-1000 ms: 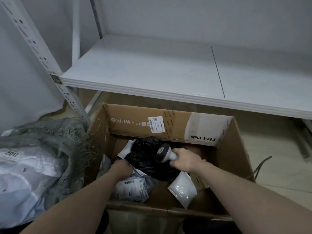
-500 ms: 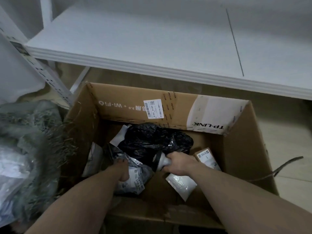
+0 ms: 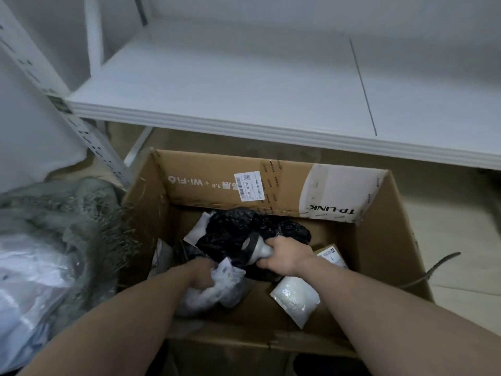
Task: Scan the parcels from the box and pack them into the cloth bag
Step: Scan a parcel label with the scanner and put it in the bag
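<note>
I read "TP-LINK" and "Wi-Fi 6 + 3.0", both upside down from my side, on the far flap of the box point(image 3: 271, 183). A white barcode label point(image 3: 249, 185) is stuck on that flap between the two prints; its small text is too fine for me to make out.

My right hand point(image 3: 287, 257) is curled round the grey handle of the scanner point(image 3: 254, 246), down inside the box near its middle. The scanner's long axis runs roughly left to right, its dark head pointing left, over the black bag point(image 3: 244, 229) that lies against the far wall.

My left hand point(image 3: 202, 272) is just left of the scanner, fingers closed on a grey parcel point(image 3: 217, 287) with a white label whose print is blurred. The parcel lies at the near left of the box floor, under and beside that hand.

A white pouch point(image 3: 295, 299) lies at the near right of the floor, one corner toward me, just below my right wrist. A small carton point(image 3: 332, 256) with a printed label I cannot read peeks out behind that wrist, toward the right wall.

The cloth bag point(image 3: 70, 218) sits outside the box, touching its left wall, with pale plastic parcels point(image 3: 29, 283) in it. A white shelf point(image 3: 257, 85) runs beyond the far edge.
</note>
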